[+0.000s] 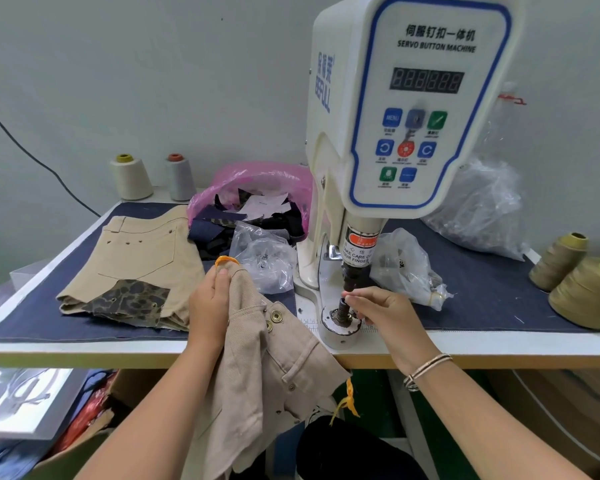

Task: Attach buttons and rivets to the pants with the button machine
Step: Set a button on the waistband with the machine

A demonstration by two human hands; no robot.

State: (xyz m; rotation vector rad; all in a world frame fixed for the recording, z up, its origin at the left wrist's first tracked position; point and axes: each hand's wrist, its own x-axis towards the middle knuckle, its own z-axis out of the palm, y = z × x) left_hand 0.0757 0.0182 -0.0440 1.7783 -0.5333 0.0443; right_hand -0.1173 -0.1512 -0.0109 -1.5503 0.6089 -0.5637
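Note:
A white servo button machine (pixel 409 109) stands on the table, its punch (pixel 350 275) above a round lower die (pixel 340 322). My left hand (pixel 210 303) grips a bunched pair of beige pants (pixel 267 368) that hangs over the table's front edge. Two brass buttons (pixel 273 320) show on the waistband. My right hand (pixel 385 310) is at the lower die, its fingertips pinched at the die post. A small part may sit between the fingers, but I cannot make it out.
A second pair of beige pants with a leopard patch (pixel 132 268) lies folded at the left. Behind it sit a pink bag of fabric scraps (pixel 257 199) and clear bags of hardware (pixel 264 261). Thread cones (pixel 568 271) stand at the right and back left.

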